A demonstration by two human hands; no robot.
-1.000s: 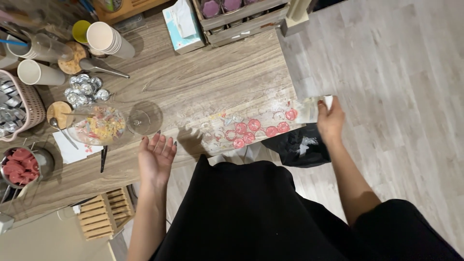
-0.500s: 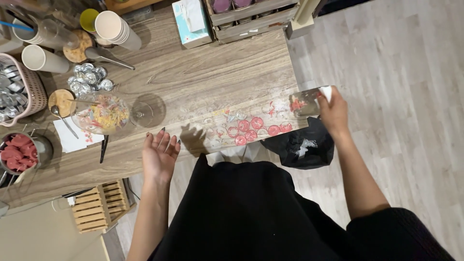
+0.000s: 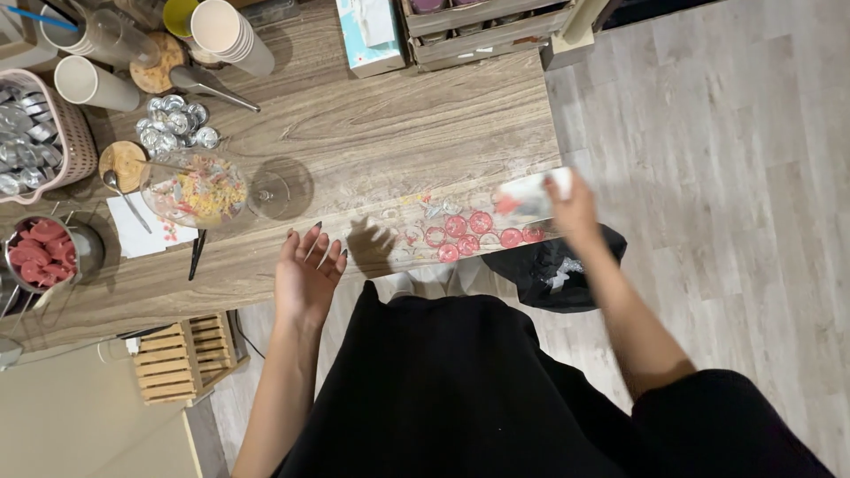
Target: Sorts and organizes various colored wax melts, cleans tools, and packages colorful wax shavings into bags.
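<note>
My right hand (image 3: 574, 211) is at the right end of the wooden table (image 3: 398, 115), closed on a blurred clear plastic packet (image 3: 527, 196) with a red spot in it. Just left of it, several pink round pieces (image 3: 467, 235) lie on a clear sheet along the table's front edge. My left hand (image 3: 306, 273) hovers over the front edge with fingers spread and holds nothing. A glass bowl of coloured bits (image 3: 193, 189) and an upturned wine glass (image 3: 280, 188) stand just beyond it.
A black bag (image 3: 553, 265) sits on the floor under the table's right end. Silver foil cups (image 3: 173, 126), paper cups (image 3: 232, 34), a pink basket (image 3: 75, 146), a pot of red pieces (image 3: 40, 258) and a tissue box (image 3: 372, 37) crowd the table's left and back. A wooden crate (image 3: 181, 356) is below.
My right hand has come in from the table's right corner towards the pink pieces, carrying the clear packet. My left hand has stayed spread in about the same place.
</note>
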